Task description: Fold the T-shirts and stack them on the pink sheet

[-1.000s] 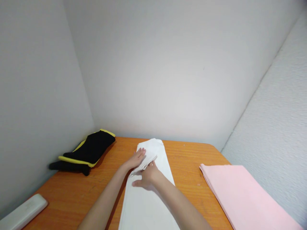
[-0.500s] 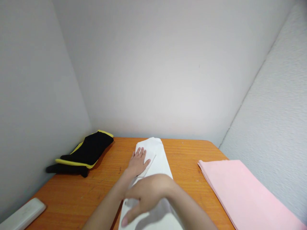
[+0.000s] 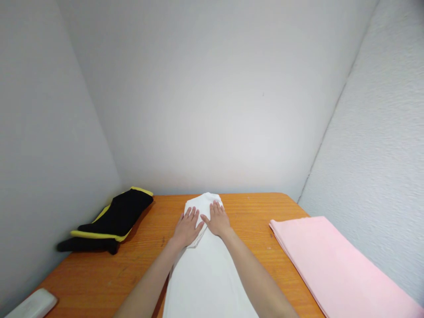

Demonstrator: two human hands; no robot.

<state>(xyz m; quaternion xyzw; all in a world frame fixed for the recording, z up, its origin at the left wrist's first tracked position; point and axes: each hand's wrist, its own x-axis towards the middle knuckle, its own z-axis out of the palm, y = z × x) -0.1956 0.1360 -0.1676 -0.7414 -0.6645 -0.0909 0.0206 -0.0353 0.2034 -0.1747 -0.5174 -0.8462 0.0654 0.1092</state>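
Observation:
A long white cloth [image 3: 207, 274] lies down the middle of the orange wooden table [image 3: 255, 212], its far end folded near the back wall. My left hand [image 3: 188, 227] rests flat on the far left part of the cloth, fingers spread. My right hand [image 3: 217, 219] lies flat beside it on the far end of the cloth, fingers stretched out. The two hands almost touch at the thumbs. Neither hand grips anything.
A black garment with yellow trim [image 3: 111, 219] lies at the back left by the wall. A folded pink cloth [image 3: 327, 265] covers the right side of the table. A white oblong object [image 3: 31, 304] sits at the front left corner. Walls close in on three sides.
My right hand went from the near part of the cloth forward to its far end and now lies flat beside my left hand. My left hand stayed on the cloth.

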